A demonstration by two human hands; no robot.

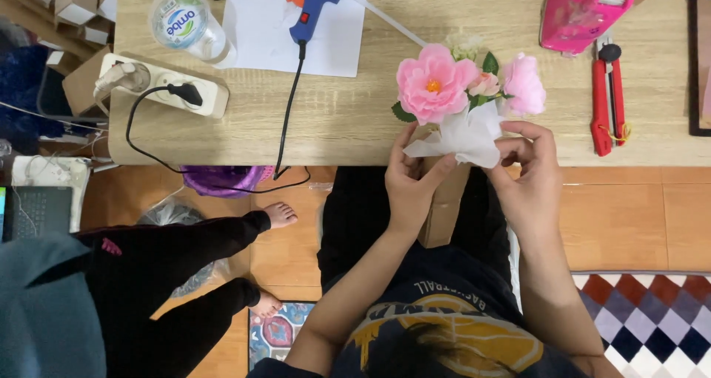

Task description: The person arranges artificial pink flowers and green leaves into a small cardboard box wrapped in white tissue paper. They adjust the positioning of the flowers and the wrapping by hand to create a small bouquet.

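Note:
A small bouquet of pink artificial flowers [435, 85] with green leaves sticks up over the front edge of the wooden table [348, 119]. White tissue paper [466, 135] is wrapped around its stems. My left hand [412, 182] grips the left side of the paper and the brown kraft wrap [443, 204] below it. On the right side, the fingers of my right hand [527, 174] pinch the white paper. Both hands hold the bouquet just in front of the table edge, above my lap.
A blue glue gun [315, 0] lies on white paper, its black cord running to a white power strip [163, 82]. A plastic bottle [185, 22], a pink tape dispenser [581, 11] and a red cutter [609, 93] sit on the table. Another person's legs [192, 267] stretch across the floor at left.

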